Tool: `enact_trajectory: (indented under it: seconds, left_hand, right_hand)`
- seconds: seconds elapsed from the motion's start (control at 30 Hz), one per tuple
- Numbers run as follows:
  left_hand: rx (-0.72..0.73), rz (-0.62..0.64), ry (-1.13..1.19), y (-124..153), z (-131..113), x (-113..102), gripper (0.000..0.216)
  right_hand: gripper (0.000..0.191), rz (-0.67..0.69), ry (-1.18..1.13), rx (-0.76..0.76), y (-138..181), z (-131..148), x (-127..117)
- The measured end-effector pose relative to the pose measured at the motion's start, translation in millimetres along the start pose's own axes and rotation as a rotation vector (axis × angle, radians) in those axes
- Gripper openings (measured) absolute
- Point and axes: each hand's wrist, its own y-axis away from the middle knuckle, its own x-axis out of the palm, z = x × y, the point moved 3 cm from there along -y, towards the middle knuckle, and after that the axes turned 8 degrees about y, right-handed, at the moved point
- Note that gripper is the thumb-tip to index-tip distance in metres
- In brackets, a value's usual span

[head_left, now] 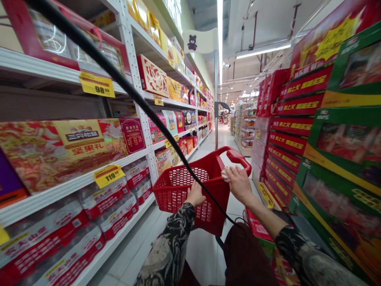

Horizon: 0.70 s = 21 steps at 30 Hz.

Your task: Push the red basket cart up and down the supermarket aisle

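A red plastic shopping cart (178,188) with perforated sides stands just in front of me, tilted in my view. My left hand (195,194) rests on its near rim, fingers curled over the edge. My right hand (238,183) presses a crumpled white tissue or cloth (226,173) against the cart's right end, beside the red handle loop (235,155). Its fingers are bent over the tissue. The cart's basket shows no goods in the part I can see. A thin black cable (154,119) crosses the view in front of the cart.
On the left, white shelves (77,186) hold gift boxes and packs of bottled water. Stacked red cartons (288,137) and green boxes (342,159) line the right side. A grey pole (216,79) with a bear flag (199,41) rises behind the cart. The tiled aisle (222,137) runs ahead.
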Motion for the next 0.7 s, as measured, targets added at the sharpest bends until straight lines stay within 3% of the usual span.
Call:
enact_trajectory:
  seconds: [0.1, 0.2, 0.3, 0.43, 0.53, 0.6, 0.7]
  left_hand:
    - [-0.008, 0.000, -0.017, 2.7, -6.0, -0.2, 0.086]
    - [-0.003, 0.007, -0.032, 4.2, -8.2, 0.2, 0.086]
    - [0.020, -0.008, -0.048, 6.3, -3.7, 1.9, 0.084]
    - [-0.060, -0.102, -0.072, 13.1, 13.7, 1.2, 0.079]
    - [-0.109, -0.128, -0.089, 17.2, 21.4, -1.5, 0.075]
    - [-0.115, -0.108, -0.085, 18.2, 20.9, -3.3, 0.074]
    - [-0.107, -0.074, -0.080, 20.0, 15.0, -5.6, 0.076]
  right_hand:
    - [0.042, -0.023, -0.042, -0.092, 8.6, 24.9, 22.3]
    - [0.042, -0.043, -0.060, -0.147, 7.2, 24.6, 28.6]
    - [0.043, -0.017, -0.056, -0.182, -0.2, -2.1, 20.9]
    - [0.041, -0.001, 0.004, -0.019, -14.0, -54.7, 5.1]
    - [0.041, 0.002, 0.065, 0.094, -22.2, -73.1, 0.6]
    - [0.039, 0.017, 0.071, 0.091, -26.2, -64.9, 2.7]
    - [0.034, 0.061, 0.044, -0.001, -29.5, -28.5, 10.4]
